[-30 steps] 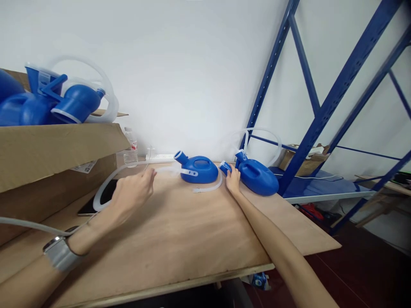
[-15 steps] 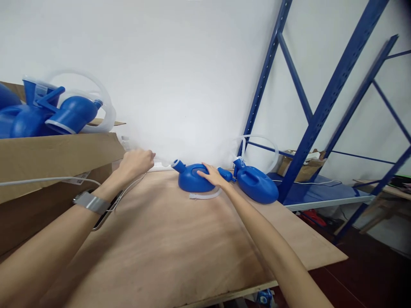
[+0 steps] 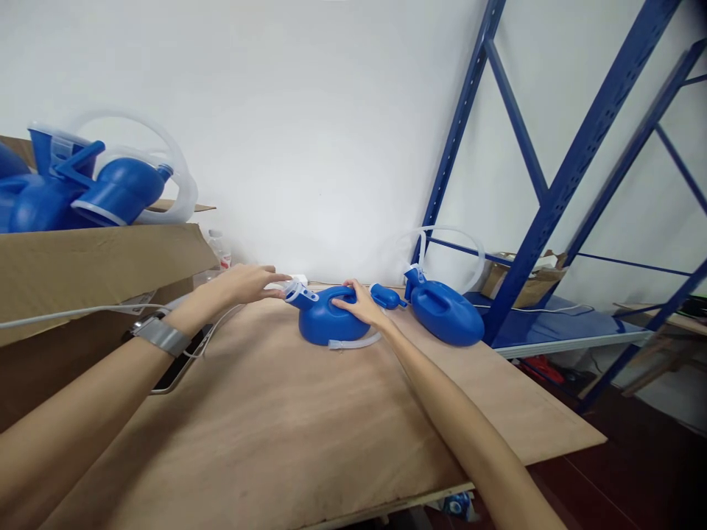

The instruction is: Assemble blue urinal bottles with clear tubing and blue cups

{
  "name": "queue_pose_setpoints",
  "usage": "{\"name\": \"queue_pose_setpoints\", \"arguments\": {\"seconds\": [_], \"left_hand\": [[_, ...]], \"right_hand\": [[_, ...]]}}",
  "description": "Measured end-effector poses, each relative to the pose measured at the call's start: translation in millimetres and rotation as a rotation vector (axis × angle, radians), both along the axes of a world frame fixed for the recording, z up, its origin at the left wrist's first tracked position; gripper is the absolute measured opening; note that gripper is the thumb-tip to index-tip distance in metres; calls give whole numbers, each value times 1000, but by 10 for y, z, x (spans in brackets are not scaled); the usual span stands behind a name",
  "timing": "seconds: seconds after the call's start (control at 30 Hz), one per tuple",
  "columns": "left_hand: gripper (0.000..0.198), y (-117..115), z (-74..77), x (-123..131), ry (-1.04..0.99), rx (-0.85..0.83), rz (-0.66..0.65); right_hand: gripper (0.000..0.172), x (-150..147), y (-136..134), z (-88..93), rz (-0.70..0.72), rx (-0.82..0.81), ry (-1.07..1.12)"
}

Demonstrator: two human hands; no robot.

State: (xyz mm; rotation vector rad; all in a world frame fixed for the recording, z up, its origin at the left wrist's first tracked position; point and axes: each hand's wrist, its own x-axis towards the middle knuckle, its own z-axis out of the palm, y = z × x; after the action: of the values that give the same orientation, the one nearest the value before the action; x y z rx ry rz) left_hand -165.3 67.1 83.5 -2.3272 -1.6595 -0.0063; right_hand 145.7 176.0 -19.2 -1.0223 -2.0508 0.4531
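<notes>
A blue plastic urinal bottle (image 3: 316, 324) rests on its side on the wooden table, its neck angled up to the left. My right hand (image 3: 359, 303) grips it by the handle, thumb in front and fingers over the top. At the neck, my left hand (image 3: 254, 283) pinches a translucent cap (image 3: 292, 285) over the mouth; a pale strap with holes shows beside it. In front of the bottle lies a short clear tube (image 3: 353, 344), partly behind my right wrist. Behind my right hand is a small blue funnel-like piece (image 3: 387, 297).
Another blue bottle (image 3: 450, 316) with a coiled clear hose (image 3: 469, 246) stands to the right. A cardboard box (image 3: 99, 258) full of blue bottles is at left, with a phone (image 3: 180, 364) and white cable (image 3: 82, 315) near my left forearm. Blue shelving (image 3: 574, 162) rises beyond the table's right edge.
My left hand has moved right from beside the box to the bottle's mouth, where the translucent cap now shows. The bottle has shifted slightly toward me and left, with my right hand still on it.
</notes>
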Motion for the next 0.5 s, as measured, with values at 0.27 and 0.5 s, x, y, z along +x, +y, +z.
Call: {"name": "queue_pose_setpoints", "arguments": {"seconds": [0.27, 0.5], "left_hand": [[72, -194, -17, 98, 36, -23, -47], [57, -69, -191, 121, 117, 92, -84]], "right_hand": [[48, -49, -33, -46, -66, 79, -77], [52, -43, -104, -54, -70, 95, -84]]}}
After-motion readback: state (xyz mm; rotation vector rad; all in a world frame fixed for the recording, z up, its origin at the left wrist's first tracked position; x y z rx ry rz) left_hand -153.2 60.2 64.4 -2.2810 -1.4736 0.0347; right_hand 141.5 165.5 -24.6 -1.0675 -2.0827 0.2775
